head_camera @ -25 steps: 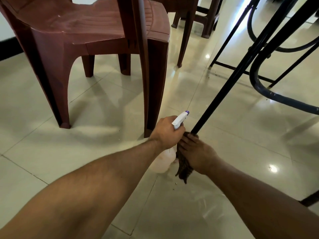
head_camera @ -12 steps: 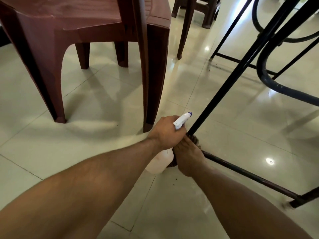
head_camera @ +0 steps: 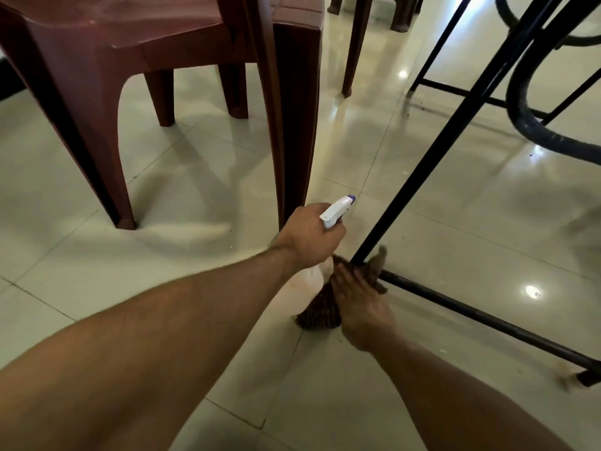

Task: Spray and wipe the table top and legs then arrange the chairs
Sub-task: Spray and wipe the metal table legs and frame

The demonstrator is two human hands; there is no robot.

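Observation:
My left hand point(head_camera: 309, 237) grips a white spray bottle point(head_camera: 336, 209) with a purple nozzle tip, held low near the floor. My right hand point(head_camera: 359, 301) holds a brown cloth point(head_camera: 320, 312) wrapped round the foot of a black metal table leg point(head_camera: 432, 151), where the slanted leg meets a black floor bar point(head_camera: 481, 319). The bottle's pale body shows between the two hands. A dark red plastic chair point(head_camera: 156, 43) stands just left of the leg, its front leg close behind my left hand.
A curved black tube point(head_camera: 533, 128) and more thin black table bars point(head_camera: 455, 89) cross the upper right. Legs of other red chairs point(head_camera: 354, 47) stand at the back. The floor is glossy pale tile point(head_camera: 162, 196) with bits of dirt near the bars.
The view has shifted, bringing the floor bar into sight. My right hand with the cloth slid down to the foot of the leg; more of the cloth now hangs out below it.

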